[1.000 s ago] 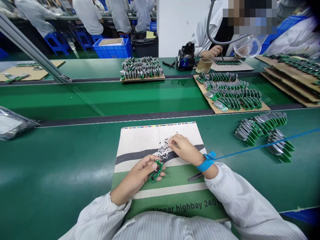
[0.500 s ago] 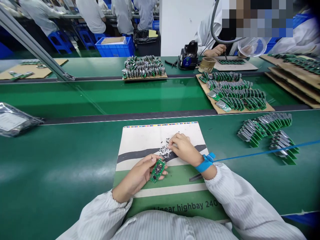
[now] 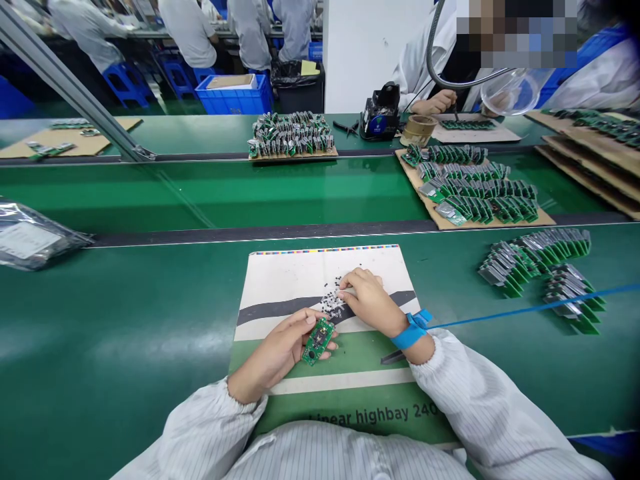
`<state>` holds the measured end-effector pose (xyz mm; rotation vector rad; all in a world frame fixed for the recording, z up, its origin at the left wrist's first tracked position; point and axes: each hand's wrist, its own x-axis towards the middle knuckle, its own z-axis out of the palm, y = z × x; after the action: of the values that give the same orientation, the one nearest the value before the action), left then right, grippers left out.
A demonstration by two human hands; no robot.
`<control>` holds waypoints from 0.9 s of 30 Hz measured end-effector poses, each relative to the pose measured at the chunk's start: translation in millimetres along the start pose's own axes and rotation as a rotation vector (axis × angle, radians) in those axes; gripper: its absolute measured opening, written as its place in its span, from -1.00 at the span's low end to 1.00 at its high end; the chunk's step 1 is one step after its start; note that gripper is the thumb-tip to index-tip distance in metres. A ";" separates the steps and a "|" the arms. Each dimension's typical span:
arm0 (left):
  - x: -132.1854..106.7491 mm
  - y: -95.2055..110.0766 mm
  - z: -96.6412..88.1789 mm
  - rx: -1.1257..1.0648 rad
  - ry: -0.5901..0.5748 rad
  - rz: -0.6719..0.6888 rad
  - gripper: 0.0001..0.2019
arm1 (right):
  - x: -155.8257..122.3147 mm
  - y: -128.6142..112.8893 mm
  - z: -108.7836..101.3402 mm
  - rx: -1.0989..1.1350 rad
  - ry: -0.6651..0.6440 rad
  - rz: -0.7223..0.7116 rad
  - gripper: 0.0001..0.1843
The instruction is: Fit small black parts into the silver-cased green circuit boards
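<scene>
At the far left of the near green conveyor belt [image 3: 125, 313] lies a clear plastic bag [image 3: 35, 237] with a white label. Farther up, at the upper left, cardboard sheets [image 3: 85, 130] hold a few boards, and a blue plastic crate [image 3: 235, 97] sits on the floor beyond the line.

In the lower middle, the person's left hand [image 3: 280, 350] cradles a green circuit board [image 3: 318, 341], its fingers curled under the board and closed firmly enough to hold it, just above a printed card sheet [image 3: 285, 280]. The board sits just below a loose scatter of small black components [image 3: 333, 300] on that sheet. The right hand [image 3: 367, 300] rests on the sheet beside the scatter, with its thumb and forefinger drawn close together at the pile's edge; whether they have hold of a piece is too small to tell. A blue wrist strap [image 3: 411, 337] circles the right wrist, and its blue cord [image 3: 525, 312] runs off toward the right edge. A dark pointed tool [image 3: 393, 358] lies under that wrist.

At the upper right, a co-worker's hand [image 3: 440, 102] works near a soldering station [image 3: 381, 113]. Rows of boards stand on a cardboard sheet [image 3: 475, 187], and more lie in stacks [image 3: 535, 267] at the right of the near belt.
</scene>
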<state>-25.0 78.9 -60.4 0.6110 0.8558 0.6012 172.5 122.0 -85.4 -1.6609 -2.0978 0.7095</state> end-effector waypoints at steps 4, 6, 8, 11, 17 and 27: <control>-0.4 0.0 -0.1 -0.002 -0.005 0.004 -0.74 | 0.4 -1.5 2.1 -0.006 0.020 0.018 -0.93; -0.4 0.3 0.3 -0.002 -0.005 0.005 -0.74 | -0.2 -2.8 4.0 -0.009 0.029 0.028 -0.88; -0.3 0.6 0.9 -0.003 -0.003 0.007 -0.74 | -1.2 -3.8 6.0 -0.008 0.038 0.033 -0.86; -0.3 0.9 1.6 -0.006 0.001 0.006 -0.74 | -2.8 -3.5 7.2 0.015 0.051 0.030 -0.85; -1.3 1.8 3.1 -0.017 0.015 0.002 -0.76 | -3.2 0.9 -2.9 0.183 0.097 -0.035 -0.86; -3.0 0.3 1.8 -0.111 -0.012 0.020 -0.81 | -25.9 1.1 -31.0 0.415 0.220 -0.100 -0.96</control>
<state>-25.1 76.6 -57.8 0.5222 0.8003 0.6582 197.3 101.9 -60.6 -1.3314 -1.7257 0.8222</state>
